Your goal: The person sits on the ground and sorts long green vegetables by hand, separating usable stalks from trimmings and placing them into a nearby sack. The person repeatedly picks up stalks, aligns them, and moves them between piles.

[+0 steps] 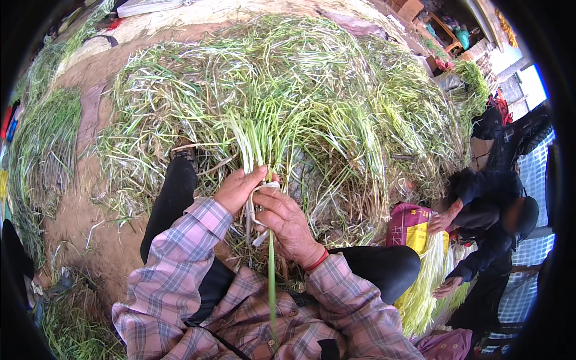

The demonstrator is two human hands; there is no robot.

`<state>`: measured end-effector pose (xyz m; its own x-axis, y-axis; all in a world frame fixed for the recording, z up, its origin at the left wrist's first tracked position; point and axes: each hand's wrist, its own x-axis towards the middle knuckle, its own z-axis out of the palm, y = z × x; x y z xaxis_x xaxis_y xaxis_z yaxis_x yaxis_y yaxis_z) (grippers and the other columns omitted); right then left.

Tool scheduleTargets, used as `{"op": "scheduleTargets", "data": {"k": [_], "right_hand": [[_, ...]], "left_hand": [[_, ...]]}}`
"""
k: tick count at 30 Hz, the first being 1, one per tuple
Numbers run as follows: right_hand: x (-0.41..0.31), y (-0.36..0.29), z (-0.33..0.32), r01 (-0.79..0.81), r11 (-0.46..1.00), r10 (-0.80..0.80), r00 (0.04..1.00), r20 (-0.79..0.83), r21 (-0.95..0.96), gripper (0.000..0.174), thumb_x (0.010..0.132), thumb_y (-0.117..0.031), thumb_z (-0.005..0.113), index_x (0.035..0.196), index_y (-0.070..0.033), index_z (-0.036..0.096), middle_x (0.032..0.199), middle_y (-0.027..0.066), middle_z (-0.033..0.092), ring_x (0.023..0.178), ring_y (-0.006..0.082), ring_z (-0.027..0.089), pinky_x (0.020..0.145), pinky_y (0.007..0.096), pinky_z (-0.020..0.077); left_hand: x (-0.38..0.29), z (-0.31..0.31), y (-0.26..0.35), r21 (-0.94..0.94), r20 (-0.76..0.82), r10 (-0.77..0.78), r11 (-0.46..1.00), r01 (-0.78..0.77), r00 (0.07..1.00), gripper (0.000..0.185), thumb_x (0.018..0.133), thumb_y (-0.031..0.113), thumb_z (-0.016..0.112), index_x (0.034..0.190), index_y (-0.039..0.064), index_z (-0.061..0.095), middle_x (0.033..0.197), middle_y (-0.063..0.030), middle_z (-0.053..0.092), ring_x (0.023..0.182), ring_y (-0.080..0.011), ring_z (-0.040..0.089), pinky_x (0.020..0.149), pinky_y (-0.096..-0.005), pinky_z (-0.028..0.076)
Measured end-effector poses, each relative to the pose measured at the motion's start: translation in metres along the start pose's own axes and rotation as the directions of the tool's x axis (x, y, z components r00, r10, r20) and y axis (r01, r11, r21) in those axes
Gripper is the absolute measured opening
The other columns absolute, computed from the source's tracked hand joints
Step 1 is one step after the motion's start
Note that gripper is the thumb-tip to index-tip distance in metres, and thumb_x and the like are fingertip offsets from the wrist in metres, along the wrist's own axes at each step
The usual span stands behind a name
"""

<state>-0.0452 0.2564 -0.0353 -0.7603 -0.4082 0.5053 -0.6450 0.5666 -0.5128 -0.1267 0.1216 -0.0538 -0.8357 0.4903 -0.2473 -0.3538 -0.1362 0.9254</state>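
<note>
My left hand [240,188] grips a small bunch of long green leafy stalks [251,144], its thumb laid across their pale lower part. Against it, my right hand [284,220] pinches the bunch's pale ends. A whitish strip [254,198] loops around there beside my right fingers; whether it belongs to one of the stalks I cannot tell. From below the right hand a single green leaf blade [272,279] hangs toward my plaid shirt. Directly beyond both hands spreads a large heap of loose green and straw-coloured stalks [288,72].
At right, a co-worker's hand [443,220] rests on pale yellow-green stalks [425,283] lying over a purple-and-yellow printed sack [407,220]. More stalks [47,148] lie at far left, and a further pile [81,319] at lower left. Bare earth floor [96,252] shows between.
</note>
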Motion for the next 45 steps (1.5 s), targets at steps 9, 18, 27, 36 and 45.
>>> {"op": "scheduleTargets", "data": {"k": [9, 18, 27, 36, 45], "right_hand": [[-0.103, -0.013, 0.021, -0.4, 0.846, 0.428, 0.119, 0.896, -0.352, 0.029, 0.081, -0.022, 0.046, 0.102, -0.003, 0.048, 0.088, 0.0185, 0.055, 0.085, 0.0337, 0.054, 0.076, 0.0408, 0.0437], [-0.011, -0.003, -0.006, -0.514, 0.858, 0.514, 0.857, -0.05, 0.001, 0.041, 0.071, -0.013, 0.063, 0.106, -0.005, 0.044, 0.095, 0.0126, 0.05, 0.075, 0.0238, 0.053, 0.065, 0.0321, 0.0446], [0.002, 0.018, 0.024, -0.532, 0.788, 0.598, 0.78, -0.185, 0.309, 0.016, 0.072, -0.004, 0.061, 0.084, -0.004, 0.05, 0.081, 0.0057, 0.049, 0.067, 0.0128, 0.05, 0.056, 0.0239, 0.0419], [0.003, 0.019, 0.011, -0.662, 0.215, 0.678, 0.63, 0.378, 0.718, 0.03, 0.084, -0.025, 0.051, 0.104, -0.004, 0.048, 0.078, 0.0019, 0.053, 0.064, 0.0092, 0.05, 0.056, 0.021, 0.0413], [-0.024, 0.013, -0.001, -0.479, 0.063, 0.645, 0.69, 0.33, 0.876, 0.033, 0.089, -0.031, 0.037, 0.074, -0.004, 0.046, 0.057, 0.0013, 0.039, 0.052, 0.01, 0.034, 0.051, 0.0233, 0.0297]], "left_hand": [[0.009, -0.045, 0.035, 0.101, -0.267, 0.02, 0.995, 0.008, 0.963, 0.033, 0.089, 0.034, 0.036, 0.085, 0.006, 0.052, 0.067, -0.0015, 0.052, 0.062, -0.0107, 0.051, 0.048, -0.023, 0.039], [-0.001, -0.003, 0.019, -0.116, -0.056, -0.106, 0.988, 0.099, 0.993, 0.03, 0.088, 0.03, 0.04, 0.104, 0.007, 0.051, 0.085, -0.0045, 0.059, 0.078, -0.0112, 0.057, 0.058, -0.0191, 0.043], [0.0, 0.001, 0.01, -0.06, -0.084, -0.033, 0.998, 0.029, 0.996, 0.027, 0.088, 0.03, 0.04, 0.101, 0.009, 0.052, 0.091, -0.006, 0.06, 0.084, -0.0109, 0.054, 0.072, -0.0258, 0.037], [-0.002, 0.011, 0.014, -0.053, 0.075, 0.068, 0.997, -0.064, 0.995, 0.028, 0.089, 0.026, 0.037, 0.099, 0.003, 0.051, 0.096, -0.0092, 0.059, 0.098, -0.0165, 0.051, 0.087, -0.0327, 0.036], [0.001, -0.002, 0.022, -0.307, -0.103, -0.021, 0.952, -0.011, 0.994, 0.022, 0.089, 0.029, 0.038, 0.086, 0.01, 0.05, 0.081, -0.0044, 0.06, 0.081, -0.0139, 0.058, 0.062, -0.0221, 0.042]]}}
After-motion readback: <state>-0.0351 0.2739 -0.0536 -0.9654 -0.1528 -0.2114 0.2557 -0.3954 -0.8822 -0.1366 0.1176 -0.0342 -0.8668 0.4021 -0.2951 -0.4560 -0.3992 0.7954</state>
